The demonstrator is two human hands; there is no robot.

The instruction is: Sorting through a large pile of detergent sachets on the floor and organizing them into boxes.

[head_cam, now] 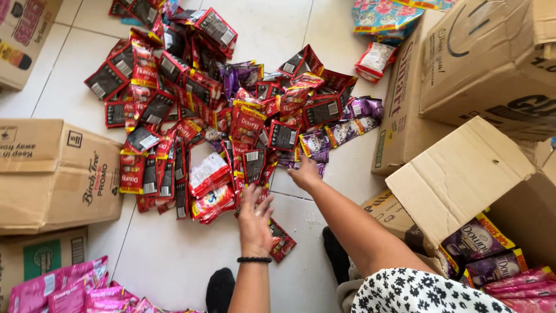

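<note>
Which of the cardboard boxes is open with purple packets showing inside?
The open box at the right, beside the person's right arm: its flap stands up and purple packets fill it. The other boxes around the floor show no purple packets.

Bright, even daylight, soft shadows, slight blur on hands.

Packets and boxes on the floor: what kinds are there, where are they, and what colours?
Red sachets: big flat heap, floor centre, under both hands.
Purple sachets: few, heap's right edge.
Pink packets: bottom left corner.
Brown cardboard box: left, closed.
Open cardboard box: right, purple packs inside.
Blue flowery bag: top right.
</note>
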